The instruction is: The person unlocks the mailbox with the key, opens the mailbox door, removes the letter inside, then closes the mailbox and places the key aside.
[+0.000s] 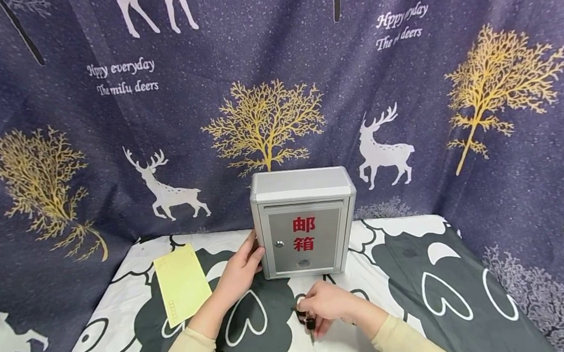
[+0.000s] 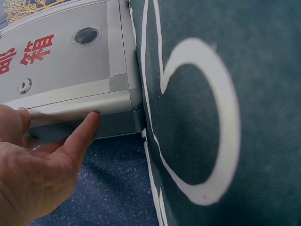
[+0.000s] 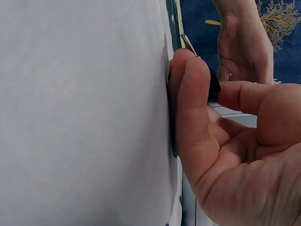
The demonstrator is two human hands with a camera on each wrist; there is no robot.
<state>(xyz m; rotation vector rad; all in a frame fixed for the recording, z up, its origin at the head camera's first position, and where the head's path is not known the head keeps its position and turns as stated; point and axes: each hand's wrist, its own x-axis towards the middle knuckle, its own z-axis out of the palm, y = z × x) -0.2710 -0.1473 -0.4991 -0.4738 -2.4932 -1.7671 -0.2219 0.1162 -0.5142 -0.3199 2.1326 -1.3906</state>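
Note:
A grey metal mailbox (image 1: 327, 231) with red characters and a small round lock (image 1: 279, 244) on its door stands upright at the middle of the table. My left hand (image 1: 240, 270) rests against the box's left side; in the left wrist view its fingers (image 2: 83, 136) touch the side wall. In front of the box, low over the cloth, my right hand (image 1: 328, 302) pinches black-headed keys (image 1: 310, 324), with one metal blade pointing toward me. The right wrist view shows a black key head (image 3: 214, 87) between thumb and fingers, partly hidden by them.
To the left, a yellow envelope (image 1: 182, 282) lies on the black-and-white patterned tablecloth (image 1: 288, 348). A dark blue curtain (image 1: 270, 52) with deer and trees hangs close behind the box and along both sides.

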